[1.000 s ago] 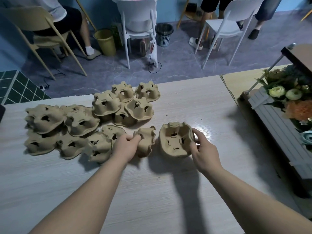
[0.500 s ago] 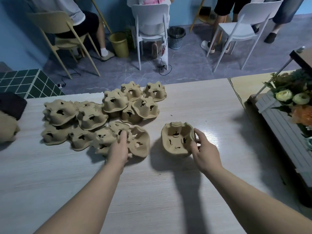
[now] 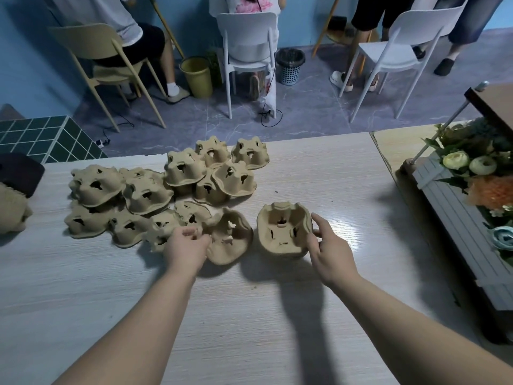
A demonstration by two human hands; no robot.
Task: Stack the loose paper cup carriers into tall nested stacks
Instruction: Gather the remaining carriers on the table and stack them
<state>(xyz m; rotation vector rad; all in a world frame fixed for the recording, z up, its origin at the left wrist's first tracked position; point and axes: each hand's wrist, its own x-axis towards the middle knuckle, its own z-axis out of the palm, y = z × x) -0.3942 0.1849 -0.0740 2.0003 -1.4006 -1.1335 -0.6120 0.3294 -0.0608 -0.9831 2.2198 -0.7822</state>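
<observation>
1. Two bare forearms reach up from the near edge across the pale wood-grain worktop (image 3: pixel 249 329).
2. The left hand (image 3: pixel 186 247) has its fingers curled in a pinching grip on the near-left rim of a turned-up carrier (image 3: pixel 230 237), which lies hollow side up and tilted against the pile.
3. The right hand (image 3: pixel 330 250) rests against the right side of a second upturned carrier (image 3: pixel 283 229); its fingers are loosely spread along the rim, thumb at the near edge, not wrapped round it. This carrier sits just beside the first, a narrow gap of worktop between them, and seems to nest on another beneath, though that is hard to tell.
4. Behind the left hand lies the loose pile of carriers (image 3: pixel 144 195), all bottom up and overlapping, spread from the left part of the worktop towards the middle.
5. Farther back, a tighter cluster of carriers (image 3: pixel 222 168) sits near the far edge, some leaning on one another.
6. At the left edge one more tan carrier (image 3: pixel 12 209) shows in part, with a dark object (image 3: pixel 20 172) behind it.
7. To the right stands a grey slatted planter (image 3: pixel 455 218) with flowers (image 3: pixel 472 165).
8. Beyond the worktop, seated people occupy a tan chair (image 3: pixel 97 51) and white chairs (image 3: pixel 247 40), with a yellow bucket (image 3: pixel 195 76) and a mesh bin (image 3: pixel 290 65) on the grey floor.
</observation>
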